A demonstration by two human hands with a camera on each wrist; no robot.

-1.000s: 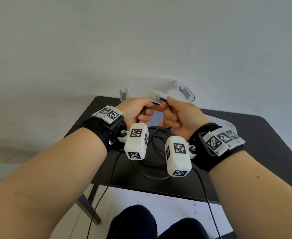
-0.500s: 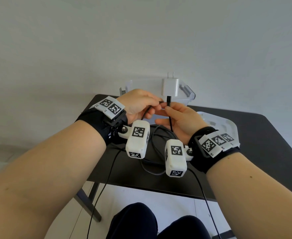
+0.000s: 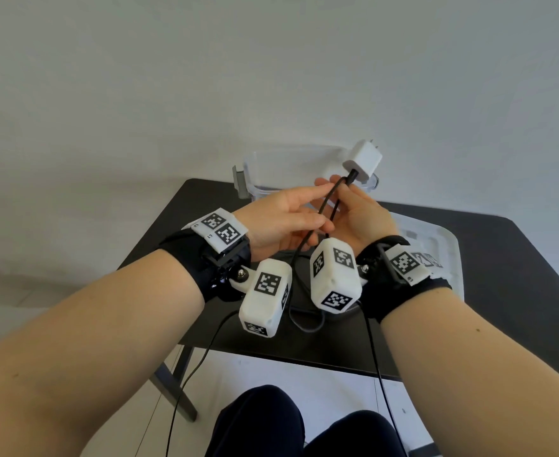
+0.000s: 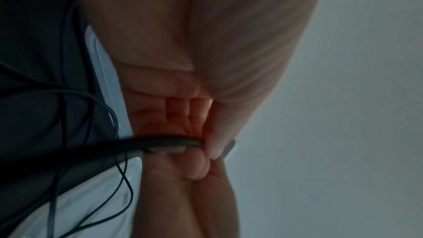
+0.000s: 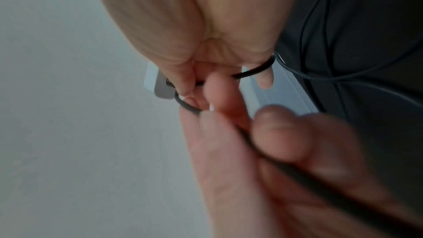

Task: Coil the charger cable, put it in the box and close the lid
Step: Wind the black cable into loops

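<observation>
Above table: cable between both hands

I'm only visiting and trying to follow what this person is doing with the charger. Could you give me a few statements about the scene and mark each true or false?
1. The white charger plug is held up in the air above the table. True.
2. The black cable is already coiled inside the box. False: it runs between both hands, and loose loops lie on the table.
3. The lid is off the box, lying on the table by the right hand. True.
4. The left hand is resting flat on the table. False: it is raised, with the cable at its fingers.
</observation>
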